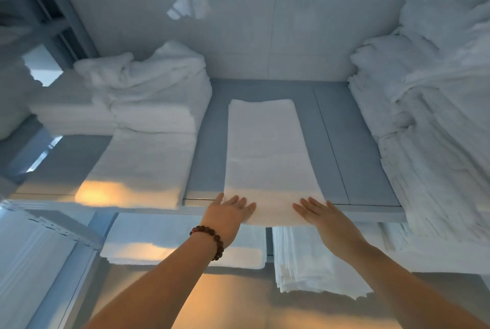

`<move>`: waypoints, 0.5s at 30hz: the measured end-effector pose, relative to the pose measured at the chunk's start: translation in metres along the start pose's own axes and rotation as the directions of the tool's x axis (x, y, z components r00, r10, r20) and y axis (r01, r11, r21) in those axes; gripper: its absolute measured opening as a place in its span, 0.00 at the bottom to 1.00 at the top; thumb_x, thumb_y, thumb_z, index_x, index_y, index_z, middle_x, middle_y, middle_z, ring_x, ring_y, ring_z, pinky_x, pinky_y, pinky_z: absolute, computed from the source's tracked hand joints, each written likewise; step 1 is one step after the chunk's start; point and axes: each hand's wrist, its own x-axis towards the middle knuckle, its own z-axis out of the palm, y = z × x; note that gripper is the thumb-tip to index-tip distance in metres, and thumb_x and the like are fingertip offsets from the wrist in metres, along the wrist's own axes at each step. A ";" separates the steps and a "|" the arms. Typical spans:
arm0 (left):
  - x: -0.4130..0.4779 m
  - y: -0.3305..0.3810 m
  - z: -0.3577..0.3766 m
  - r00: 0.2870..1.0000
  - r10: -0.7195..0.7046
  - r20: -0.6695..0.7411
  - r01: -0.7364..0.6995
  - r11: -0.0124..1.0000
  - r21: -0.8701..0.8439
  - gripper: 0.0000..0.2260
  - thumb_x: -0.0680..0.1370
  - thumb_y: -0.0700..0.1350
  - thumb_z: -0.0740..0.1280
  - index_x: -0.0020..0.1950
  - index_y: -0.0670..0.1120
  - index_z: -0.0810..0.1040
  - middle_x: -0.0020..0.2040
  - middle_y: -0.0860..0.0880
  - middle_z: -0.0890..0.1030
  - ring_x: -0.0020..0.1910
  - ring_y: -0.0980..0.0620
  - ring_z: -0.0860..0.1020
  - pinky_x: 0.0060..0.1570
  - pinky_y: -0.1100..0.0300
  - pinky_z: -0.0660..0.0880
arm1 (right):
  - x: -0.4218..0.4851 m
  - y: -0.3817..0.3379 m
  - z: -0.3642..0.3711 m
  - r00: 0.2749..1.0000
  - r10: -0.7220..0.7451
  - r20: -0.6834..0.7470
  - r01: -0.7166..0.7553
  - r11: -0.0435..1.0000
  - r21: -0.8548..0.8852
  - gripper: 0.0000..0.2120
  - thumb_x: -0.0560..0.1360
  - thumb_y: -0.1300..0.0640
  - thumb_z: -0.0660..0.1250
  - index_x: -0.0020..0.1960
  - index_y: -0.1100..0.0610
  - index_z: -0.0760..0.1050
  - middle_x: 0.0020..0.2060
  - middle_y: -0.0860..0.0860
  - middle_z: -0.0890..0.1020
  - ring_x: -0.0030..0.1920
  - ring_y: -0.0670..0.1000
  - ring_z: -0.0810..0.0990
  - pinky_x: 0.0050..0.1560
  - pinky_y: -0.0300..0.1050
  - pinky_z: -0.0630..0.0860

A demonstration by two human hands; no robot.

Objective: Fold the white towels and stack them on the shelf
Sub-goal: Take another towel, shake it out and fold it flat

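Both hands, left (230,214) and right (322,214), fingers straight, released, flat on towel (267,148).

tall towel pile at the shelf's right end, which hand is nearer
Right. The right hand lies flat on the near right corner of the folded towel, apart from the tall towel pile; the left hand lies on the near left corner, farther off.

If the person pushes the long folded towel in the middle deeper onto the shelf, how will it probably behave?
The folded towel is probably floppy: its near end droops over the edge of the shelf. Pushed there by the flat left hand and right hand, it may bunch rather than slide whole. Thin and flat, it is likely light.
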 end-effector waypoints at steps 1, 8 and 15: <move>-0.007 0.000 -0.003 0.999 -0.005 -0.048 0.005 1.000 -0.005 0.31 0.76 0.33 0.56 0.75 0.54 0.52 0.75 0.51 0.61 0.74 0.52 0.59 0.74 0.49 0.49 | -0.007 0.001 -0.005 0.998 -0.004 -0.056 0.005 1.000 0.027 0.39 0.72 0.76 0.52 0.76 0.47 0.53 0.75 0.46 0.58 0.76 0.48 0.55 0.75 0.46 0.47; -0.056 -0.001 -0.029 0.965 -0.072 -0.252 0.029 0.985 -0.169 0.20 0.79 0.47 0.56 0.70 0.60 0.66 0.67 0.56 0.73 0.65 0.57 0.72 0.73 0.56 0.53 | -0.052 -0.014 -0.035 0.975 0.104 -0.196 -0.066 0.979 0.193 0.26 0.79 0.66 0.55 0.72 0.45 0.64 0.70 0.41 0.67 0.71 0.45 0.65 0.72 0.37 0.55; -0.113 0.001 -0.044 0.845 -0.098 -0.526 -0.016 0.978 -0.208 0.13 0.75 0.47 0.64 0.57 0.58 0.80 0.52 0.54 0.84 0.46 0.49 0.80 0.48 0.58 0.75 | -0.099 -0.064 -0.051 0.835 0.114 -0.537 -0.021 0.984 0.177 0.24 0.65 0.77 0.70 0.57 0.58 0.80 0.52 0.53 0.84 0.49 0.54 0.83 0.52 0.44 0.78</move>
